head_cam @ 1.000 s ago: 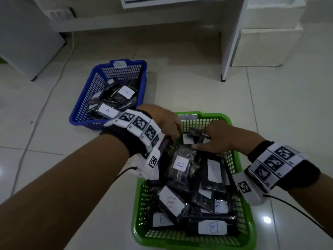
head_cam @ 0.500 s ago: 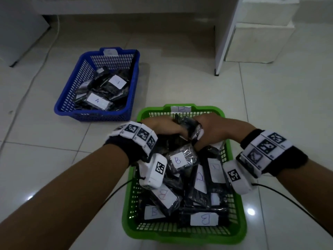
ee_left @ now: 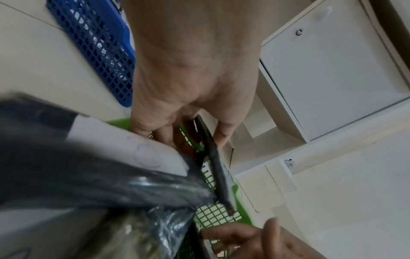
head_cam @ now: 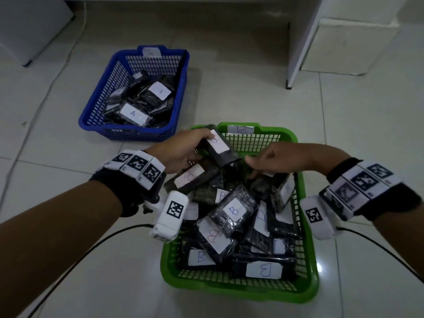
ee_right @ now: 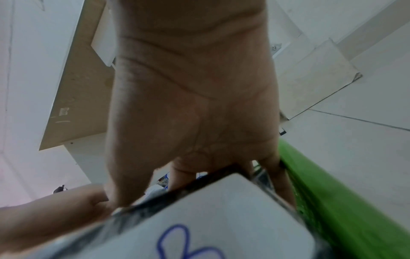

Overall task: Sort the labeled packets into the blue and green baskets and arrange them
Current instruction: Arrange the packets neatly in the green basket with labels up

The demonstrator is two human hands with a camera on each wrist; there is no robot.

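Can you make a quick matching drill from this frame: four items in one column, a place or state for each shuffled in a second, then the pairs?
Items
1. blue basket
2. green basket
3. left hand
4. right hand

Place or state
a. reaches down into the packets at the far right of the green basket
b. sits on the floor, farther away, holding a packet labeled A
c. grips one tilted packet above the pile
d. sits nearest, piled with packets labeled B

Pairs: 1-b, 2-d, 3-c, 4-a
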